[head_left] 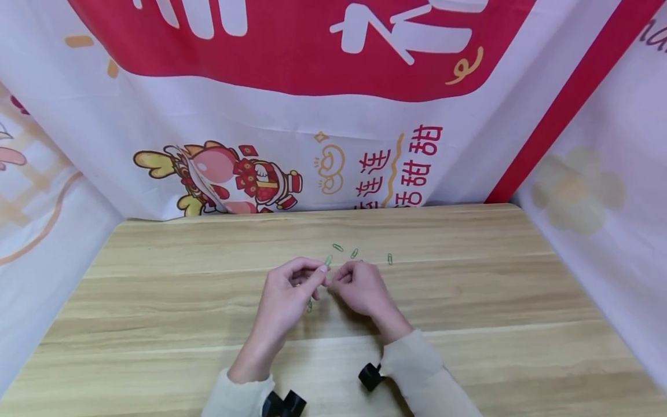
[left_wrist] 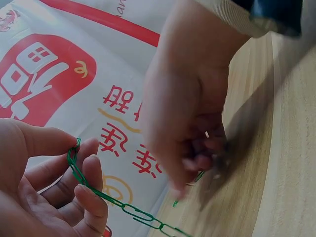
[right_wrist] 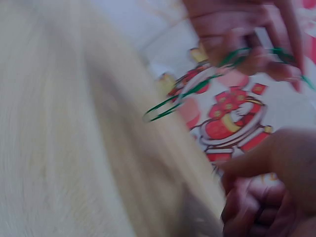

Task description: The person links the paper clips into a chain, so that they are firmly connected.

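My left hand (head_left: 285,294) is raised over the table and pinches one end of a chain of linked green paper clips (left_wrist: 123,207) between thumb and forefinger. In the left wrist view the chain passes over the other fingers and hangs down to the lower right. The chain's lower end (right_wrist: 163,109) dangles freely in the right wrist view. Close to the left fingertips, my right hand (head_left: 362,289) has its fingers bent inward. Blur hides whether anything sits between those fingertips. A loose green paper clip (head_left: 354,253) lies just beyond the right hand.
More single paper clips lie on the wooden table (head_left: 469,289): one clip (head_left: 337,247) beyond the hands, another clip (head_left: 389,259) to the right. A printed cloth (head_left: 292,81) hangs behind the table's far edge. Black wrist cameras (head_left: 371,376) sit at both cuffs.
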Action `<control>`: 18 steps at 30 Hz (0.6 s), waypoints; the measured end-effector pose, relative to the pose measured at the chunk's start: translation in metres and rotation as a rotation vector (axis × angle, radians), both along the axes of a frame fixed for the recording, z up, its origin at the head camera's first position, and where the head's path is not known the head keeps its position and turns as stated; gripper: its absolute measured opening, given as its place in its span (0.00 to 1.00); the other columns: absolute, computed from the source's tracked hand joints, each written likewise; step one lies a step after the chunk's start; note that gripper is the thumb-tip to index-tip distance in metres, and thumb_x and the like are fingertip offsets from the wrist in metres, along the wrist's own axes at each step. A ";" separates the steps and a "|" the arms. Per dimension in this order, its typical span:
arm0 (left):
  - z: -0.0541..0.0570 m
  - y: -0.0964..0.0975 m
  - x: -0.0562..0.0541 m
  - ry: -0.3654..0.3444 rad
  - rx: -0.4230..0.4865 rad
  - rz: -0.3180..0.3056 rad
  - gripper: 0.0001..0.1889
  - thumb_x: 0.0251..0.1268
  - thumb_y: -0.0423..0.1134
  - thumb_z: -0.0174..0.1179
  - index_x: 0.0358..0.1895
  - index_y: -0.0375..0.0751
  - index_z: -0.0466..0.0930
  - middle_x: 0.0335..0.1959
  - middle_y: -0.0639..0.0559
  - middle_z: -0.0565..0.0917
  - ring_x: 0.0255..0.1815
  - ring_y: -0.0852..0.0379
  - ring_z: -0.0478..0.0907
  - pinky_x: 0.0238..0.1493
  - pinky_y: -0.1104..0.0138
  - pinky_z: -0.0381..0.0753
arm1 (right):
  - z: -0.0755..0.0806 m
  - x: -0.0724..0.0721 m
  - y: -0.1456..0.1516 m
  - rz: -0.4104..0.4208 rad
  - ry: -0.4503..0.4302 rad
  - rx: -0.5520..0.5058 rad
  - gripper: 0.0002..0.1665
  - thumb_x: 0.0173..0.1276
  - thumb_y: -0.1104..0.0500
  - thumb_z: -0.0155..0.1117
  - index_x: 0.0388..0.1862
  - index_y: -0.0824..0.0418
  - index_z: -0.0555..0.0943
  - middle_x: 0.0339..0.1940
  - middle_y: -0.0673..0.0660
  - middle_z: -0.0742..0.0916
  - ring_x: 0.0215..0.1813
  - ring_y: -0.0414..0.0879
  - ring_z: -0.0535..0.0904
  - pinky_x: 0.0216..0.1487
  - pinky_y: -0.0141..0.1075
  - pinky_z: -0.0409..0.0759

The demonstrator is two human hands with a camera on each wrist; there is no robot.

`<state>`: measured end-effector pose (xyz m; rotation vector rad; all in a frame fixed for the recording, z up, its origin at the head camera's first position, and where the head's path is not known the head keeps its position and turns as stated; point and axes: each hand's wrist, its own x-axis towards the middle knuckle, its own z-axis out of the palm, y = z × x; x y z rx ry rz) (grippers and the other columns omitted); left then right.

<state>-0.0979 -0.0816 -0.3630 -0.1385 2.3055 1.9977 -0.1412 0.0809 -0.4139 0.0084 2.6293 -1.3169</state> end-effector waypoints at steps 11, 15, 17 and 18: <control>0.008 0.000 0.003 -0.007 0.001 0.008 0.09 0.76 0.40 0.68 0.52 0.42 0.89 0.40 0.46 0.92 0.34 0.50 0.83 0.33 0.69 0.81 | 0.024 0.010 0.035 -0.009 -0.034 -0.671 0.09 0.72 0.62 0.73 0.48 0.62 0.85 0.39 0.50 0.89 0.40 0.44 0.83 0.44 0.34 0.85; 0.009 0.001 0.003 -0.007 0.013 0.005 0.08 0.76 0.39 0.68 0.51 0.42 0.89 0.41 0.44 0.92 0.34 0.50 0.83 0.32 0.70 0.81 | 0.029 0.012 0.040 0.022 -0.025 -0.731 0.08 0.74 0.64 0.71 0.48 0.62 0.83 0.39 0.50 0.89 0.40 0.43 0.84 0.46 0.32 0.86; 0.009 0.001 0.003 -0.005 0.020 0.003 0.08 0.76 0.39 0.68 0.51 0.42 0.89 0.41 0.43 0.91 0.33 0.51 0.83 0.32 0.70 0.81 | 0.031 0.013 0.041 0.033 -0.022 -0.746 0.07 0.74 0.64 0.70 0.49 0.63 0.83 0.39 0.50 0.89 0.40 0.42 0.84 0.46 0.32 0.87; 0.009 0.002 0.003 -0.002 0.022 0.000 0.08 0.76 0.38 0.68 0.50 0.42 0.89 0.41 0.42 0.91 0.33 0.52 0.83 0.31 0.69 0.81 | 0.032 0.014 0.042 0.036 -0.021 -0.750 0.08 0.75 0.65 0.70 0.49 0.63 0.83 0.39 0.50 0.89 0.40 0.42 0.84 0.47 0.32 0.87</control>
